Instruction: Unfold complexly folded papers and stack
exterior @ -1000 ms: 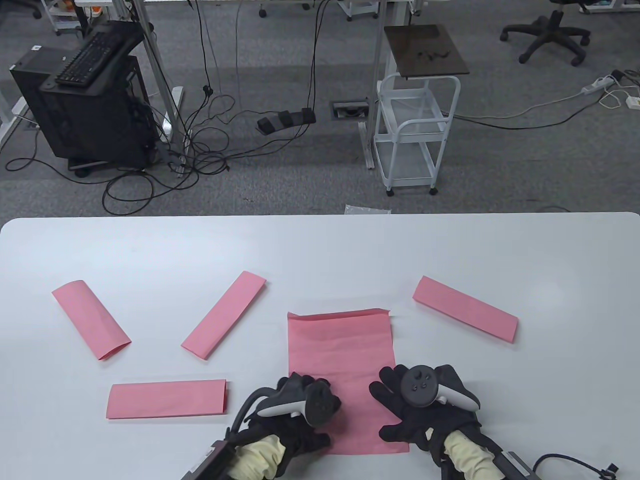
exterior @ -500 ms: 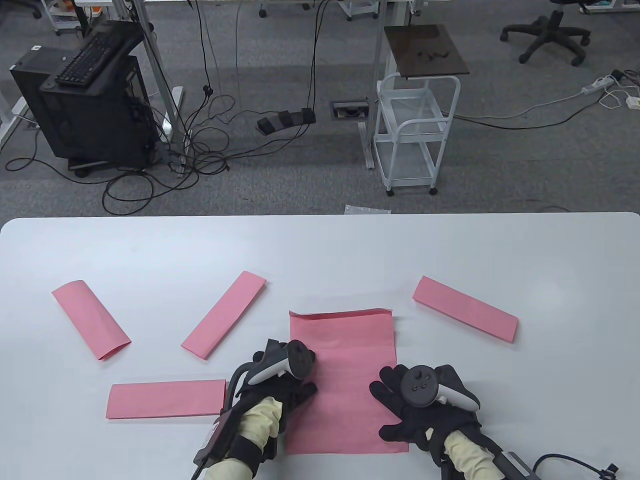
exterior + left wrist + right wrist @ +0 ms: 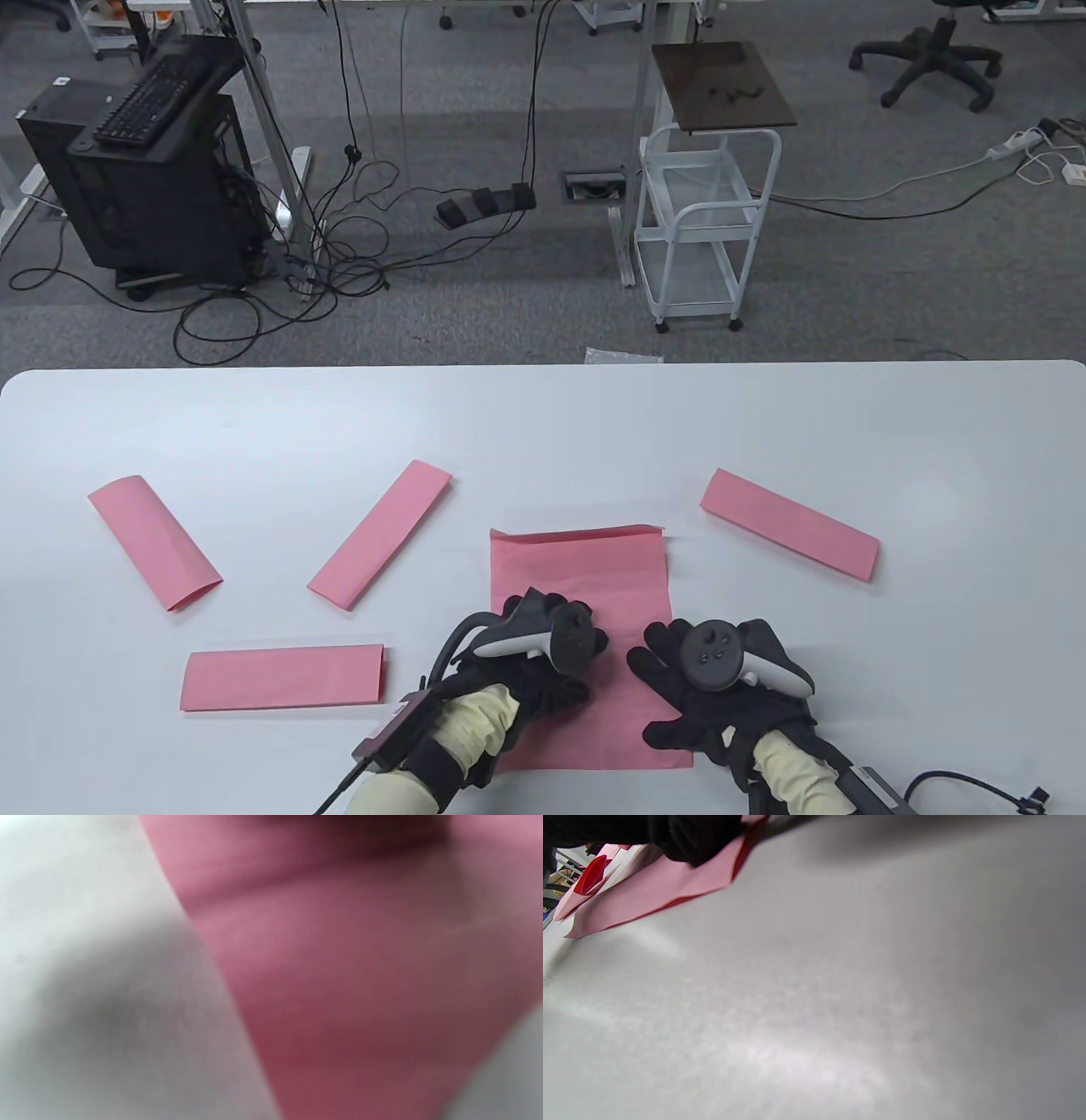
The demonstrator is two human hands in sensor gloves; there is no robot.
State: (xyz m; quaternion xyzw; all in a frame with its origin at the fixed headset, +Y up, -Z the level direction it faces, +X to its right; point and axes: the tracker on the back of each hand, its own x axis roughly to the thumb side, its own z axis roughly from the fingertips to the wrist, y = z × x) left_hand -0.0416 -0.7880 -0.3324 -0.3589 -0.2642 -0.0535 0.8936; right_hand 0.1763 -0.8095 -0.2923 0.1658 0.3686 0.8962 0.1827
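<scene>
Both gloved hands lie flat on the unfolded pink sheet (image 3: 585,569) near the white table's (image 3: 543,424) front edge. The left hand (image 3: 543,654) presses its left half, fingers hidden under the tracker; the right hand (image 3: 704,679) rests fingers spread on its right edge. Four folded pink papers lie apart around it: far left (image 3: 154,542), left-centre (image 3: 379,534), front-left (image 3: 282,677), right (image 3: 788,536).
</scene>
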